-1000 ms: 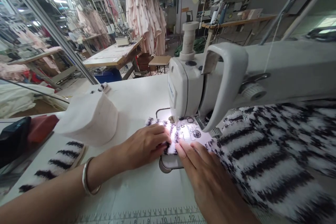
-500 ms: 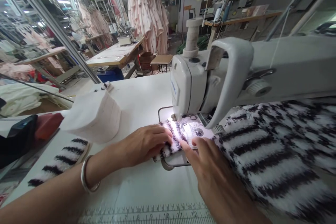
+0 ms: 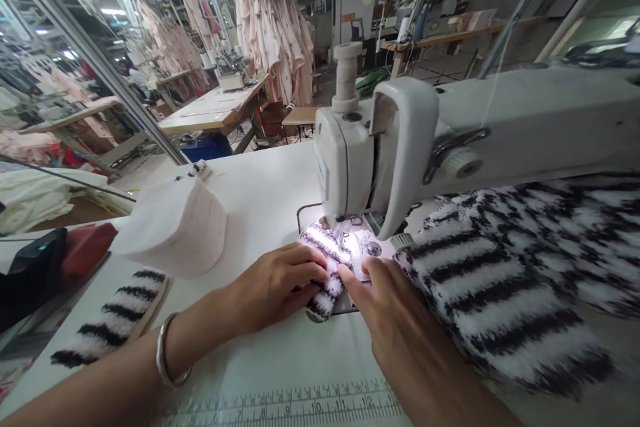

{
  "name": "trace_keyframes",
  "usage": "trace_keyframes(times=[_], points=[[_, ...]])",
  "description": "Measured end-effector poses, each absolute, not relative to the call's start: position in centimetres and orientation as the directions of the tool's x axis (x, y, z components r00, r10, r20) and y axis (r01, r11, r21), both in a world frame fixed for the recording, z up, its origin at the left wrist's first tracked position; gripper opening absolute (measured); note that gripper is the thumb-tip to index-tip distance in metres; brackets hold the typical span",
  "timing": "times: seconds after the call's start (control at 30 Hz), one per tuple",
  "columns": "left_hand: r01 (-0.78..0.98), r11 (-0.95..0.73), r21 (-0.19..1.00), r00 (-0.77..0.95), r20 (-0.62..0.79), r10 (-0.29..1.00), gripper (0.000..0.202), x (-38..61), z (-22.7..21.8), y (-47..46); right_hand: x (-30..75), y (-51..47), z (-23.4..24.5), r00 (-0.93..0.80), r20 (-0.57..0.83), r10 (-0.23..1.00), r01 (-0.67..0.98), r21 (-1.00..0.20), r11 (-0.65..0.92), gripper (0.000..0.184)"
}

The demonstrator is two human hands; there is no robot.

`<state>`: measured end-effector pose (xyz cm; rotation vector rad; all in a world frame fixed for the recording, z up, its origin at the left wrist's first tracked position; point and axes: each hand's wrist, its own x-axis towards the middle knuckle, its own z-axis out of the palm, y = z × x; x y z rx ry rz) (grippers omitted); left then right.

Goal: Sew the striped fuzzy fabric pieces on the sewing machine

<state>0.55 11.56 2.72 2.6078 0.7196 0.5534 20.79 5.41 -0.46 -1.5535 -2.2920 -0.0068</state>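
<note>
A small fuzzy black-and-white striped piece lies under the head of a white sewing machine, lit by its lamp. My left hand rests on the piece's left side, fingers curled down and pressing on it. My right hand lies flat beside it, fingertips touching the piece's right edge near the needle plate. A large striped fuzzy fabric is heaped under the machine arm, to the right of my right hand. A silver bangle is on my left wrist.
A stack of white cut pieces sits at the left on the table. Another striped strip lies near the left edge. A printed ruler runs along the front edge. Pink garments hang behind.
The small striped piece has slid toward me and turned under the presser foot. Both hands moved with it, the right fingertips closing in on its edge.
</note>
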Motion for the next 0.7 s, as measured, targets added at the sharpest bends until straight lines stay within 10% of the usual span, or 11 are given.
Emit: trace_keyframes(times=[0.23,0.7], points=[[0.593,-0.702,0.395,0.624,0.325,0.71,0.019,3.3,1.9,9.5,21.2,5.5,1.0,-0.347,0.43,0.834,0.916,-0.035,0.399,0.052],[0.526,-0.762,0.378,0.688,0.338,0.642,0.007,2.2,1.9,8.6,22.9,-0.4,-1.6,-0.256,0.461,0.85,0.881,-0.25,0.401,0.068]])
